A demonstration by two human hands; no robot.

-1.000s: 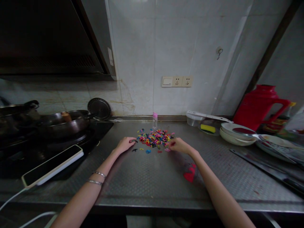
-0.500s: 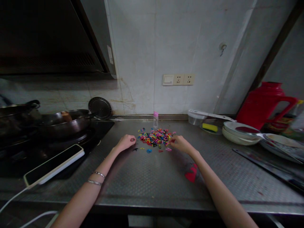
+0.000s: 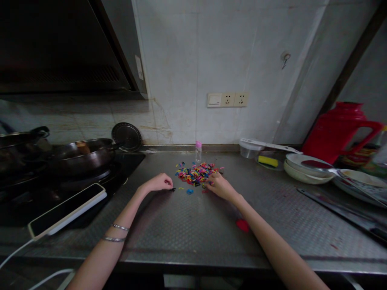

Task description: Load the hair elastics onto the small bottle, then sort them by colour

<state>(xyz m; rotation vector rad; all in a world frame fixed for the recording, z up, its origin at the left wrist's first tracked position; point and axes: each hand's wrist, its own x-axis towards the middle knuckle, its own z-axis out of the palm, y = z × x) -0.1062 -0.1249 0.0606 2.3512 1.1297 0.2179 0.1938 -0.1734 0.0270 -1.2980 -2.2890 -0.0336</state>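
Observation:
A heap of small coloured rubber bands (image 3: 195,174) lies on the metal counter. My left hand (image 3: 159,182) is left of it, fingers curled into a pinch. A black band (image 3: 173,189) lies at its fingertips; whether they grip anything is too small to make out. At the heap's right front edge, my right hand (image 3: 220,186) reaches down with bent fingers slightly apart, touching the bands and covering some. In front of the heap lie a blue band (image 3: 189,191) and a yellow band (image 3: 181,188). Behind it stands a small clear bottle (image 3: 198,154) with a pink cap.
On the left are a hob with a frying pan (image 3: 86,159) and a phone (image 3: 68,209) with a cable. At right stand stacked bowls (image 3: 305,171), a yellow sponge (image 3: 268,161), a red jug (image 3: 335,131) and a long knife-like tool (image 3: 338,213). Something red (image 3: 242,225) lies beside my right forearm.
My right hand has moved left and toward me along the heap's edge, covering the pink band there. My left hand has shifted slightly left and down, close to the black band.

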